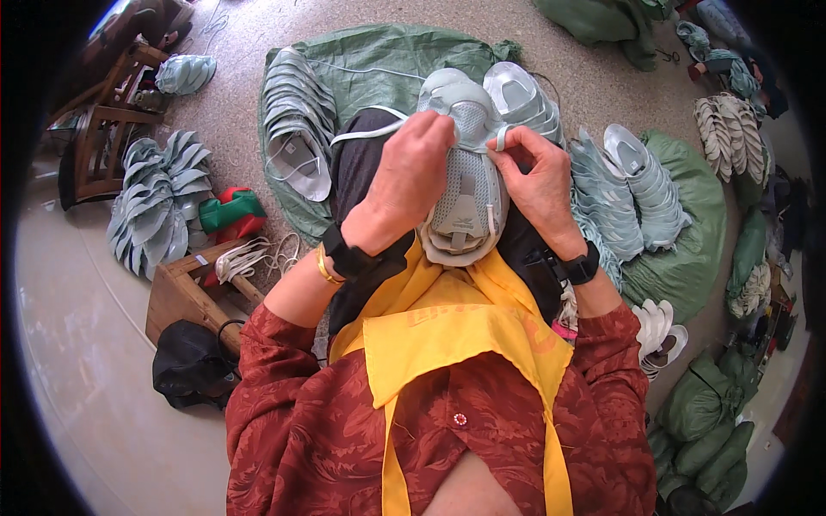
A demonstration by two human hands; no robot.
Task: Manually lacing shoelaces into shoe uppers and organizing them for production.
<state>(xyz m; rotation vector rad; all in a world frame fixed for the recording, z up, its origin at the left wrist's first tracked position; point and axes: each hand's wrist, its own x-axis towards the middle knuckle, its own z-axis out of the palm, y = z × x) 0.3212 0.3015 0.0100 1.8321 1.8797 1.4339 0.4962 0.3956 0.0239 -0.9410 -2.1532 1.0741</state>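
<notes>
A pale grey-green shoe upper [462, 196] lies across my lap, its heel toward me and its toe pointing away. My left hand [409, 168] is closed over the left side of its lacing area, gripping a pale flat shoelace [370, 132] that loops out to the left over my dark trouser leg. On the other side, my right hand [535, 176] pinches part of the lace between thumb and forefinger, just above the eyelets. The fingertips of my left hand are partly hidden behind its knuckles.
Nested rows of uppers lie on a green sack [370, 52] at the front left and front right. More stacked uppers [159, 202] sit at the left and on another green sack [688, 275] at the right. White laces [245, 258] hang over a wooden stool [176, 292].
</notes>
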